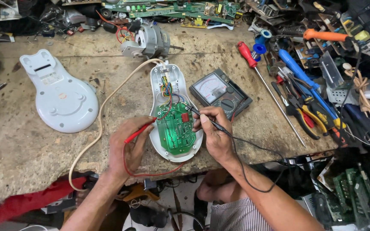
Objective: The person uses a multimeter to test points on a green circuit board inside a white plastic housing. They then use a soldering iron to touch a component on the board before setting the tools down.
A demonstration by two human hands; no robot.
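— Two probes, one per hand: the left hand pinches the red probe, the right hand pinches the black probe, and both tips meet the green circuit board. How would you judge good technique here?

— Each tip should sit on a single solder point, held at a slant and kept motionless, with the heel of each hand braced on the worktop. The eyes should go to the analogue multimeter only once both contacts are firm.

— Where does the board lie relative to the hands?

— Between them. It rests inside the open white housing, near the front edge of the worktop; the left hand flanks it on one side, the right hand touches its other edge. Both hands are closed around their probes and stand apart, with the board separating them.

— And the surroundings?

— A detached white cover lies well to the left, a small motor sits beyond the housing, and a red-handled screwdriver lies to the right.
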